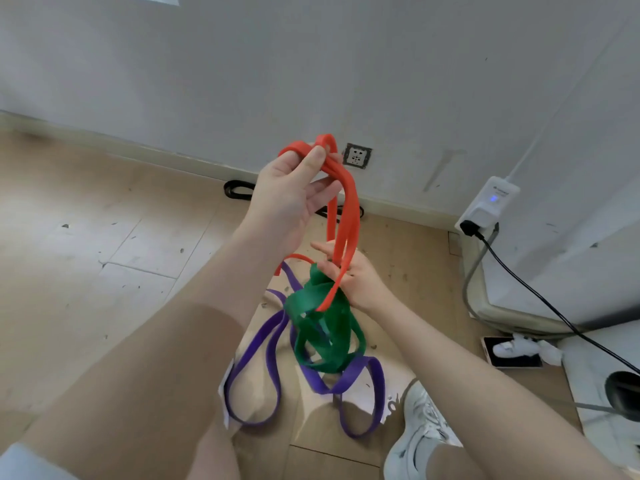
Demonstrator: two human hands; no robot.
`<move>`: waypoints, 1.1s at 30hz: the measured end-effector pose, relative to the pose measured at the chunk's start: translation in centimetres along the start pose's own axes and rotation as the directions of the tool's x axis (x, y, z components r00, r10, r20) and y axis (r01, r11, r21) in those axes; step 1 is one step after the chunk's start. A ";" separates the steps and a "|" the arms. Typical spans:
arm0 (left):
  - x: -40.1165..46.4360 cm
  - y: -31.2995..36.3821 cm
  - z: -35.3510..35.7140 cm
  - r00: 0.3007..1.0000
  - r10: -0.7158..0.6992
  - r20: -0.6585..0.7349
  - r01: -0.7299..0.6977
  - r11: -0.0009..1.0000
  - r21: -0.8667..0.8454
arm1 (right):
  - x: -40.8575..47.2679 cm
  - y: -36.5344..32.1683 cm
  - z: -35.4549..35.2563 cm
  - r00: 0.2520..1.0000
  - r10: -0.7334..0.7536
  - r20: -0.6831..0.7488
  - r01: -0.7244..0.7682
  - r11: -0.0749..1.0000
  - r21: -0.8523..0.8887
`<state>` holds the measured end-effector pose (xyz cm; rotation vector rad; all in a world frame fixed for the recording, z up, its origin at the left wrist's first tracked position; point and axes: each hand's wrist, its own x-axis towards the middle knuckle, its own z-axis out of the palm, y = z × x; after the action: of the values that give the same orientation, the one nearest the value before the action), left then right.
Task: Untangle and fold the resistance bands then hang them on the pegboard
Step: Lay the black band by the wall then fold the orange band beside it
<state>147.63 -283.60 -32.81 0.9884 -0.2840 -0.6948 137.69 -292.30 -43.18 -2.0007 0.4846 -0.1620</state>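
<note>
Both grips clench the red band (346, 209) (tangled) above wooden floor (86, 237).

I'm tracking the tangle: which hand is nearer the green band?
Right. The right hand touches the top of the green band, where the red band passes. The left hand is higher up, pinching the red band's top loop.

Wooden floor (86, 237) with scattered debris, white wall (311, 64) behind. Wall socket (357, 155) low down, white power adapter (486, 207) (blue light lit) with black cable (540, 292) trailing right. White sneaker (417, 434) at bottom. Black cord (237, 189) along skirting.
</note>
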 end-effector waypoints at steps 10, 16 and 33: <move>1.3 -0.5 -1.7 0.975 -0.024 -0.222 0.018 0.999 -0.028 | -2.3 -0.4 -2.1 0.951 0.132 0.278 -0.224 0.917 0.331; 0.8 -1.3 -1.5 0.971 -0.099 -0.219 0.068 0.987 -0.142 | -3.0 -1.5 -2.6 0.977 0.194 0.088 -0.208 0.960 0.189; -6.2 -6.0 -0.6 0.894 0.032 0.446 -0.439 -0.131 0.889 | -4.1 -5.6 -6.5 0.863 0.469 -0.189 -0.103 0.530 0.841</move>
<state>140.82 -281.33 -37.67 2.2649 -1.4357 -0.0788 133.33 -293.80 -34.86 -0.9227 0.8273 -0.4958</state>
